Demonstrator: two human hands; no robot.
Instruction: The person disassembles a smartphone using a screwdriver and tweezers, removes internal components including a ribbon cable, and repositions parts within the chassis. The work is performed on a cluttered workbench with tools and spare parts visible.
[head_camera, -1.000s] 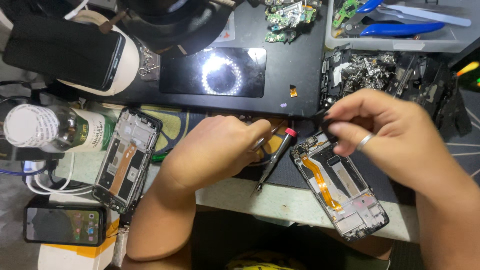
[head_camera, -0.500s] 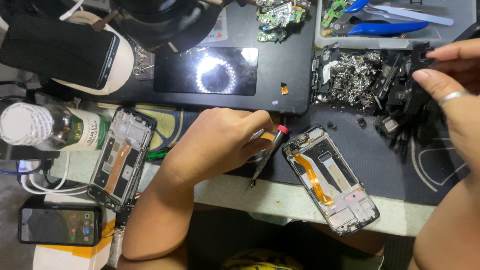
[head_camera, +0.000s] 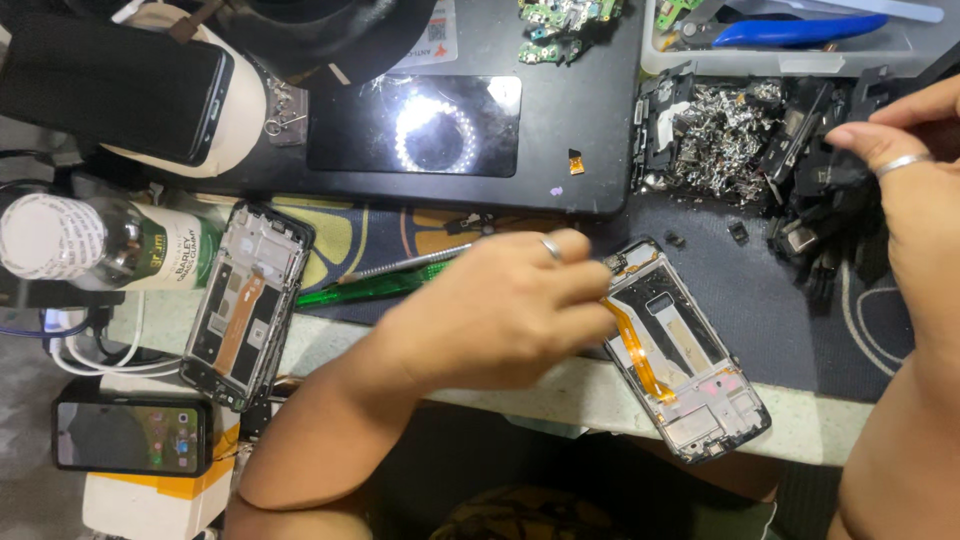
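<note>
A: Low centre, our left hand (head_camera: 500, 310) now pinches the opened phone frame (head_camera: 680, 350), screwdriver no longer held.

B: Upper right, our right hand (head_camera: 905, 190) has moved to the parts pile (head_camera: 730, 140), fingers loose, empty.

Both forearms are bare, with no sleeves in view. The left hand (head_camera: 500, 315) wears a thin silver ring on one finger. The right hand (head_camera: 915, 190) wears a plain silver band.
</note>
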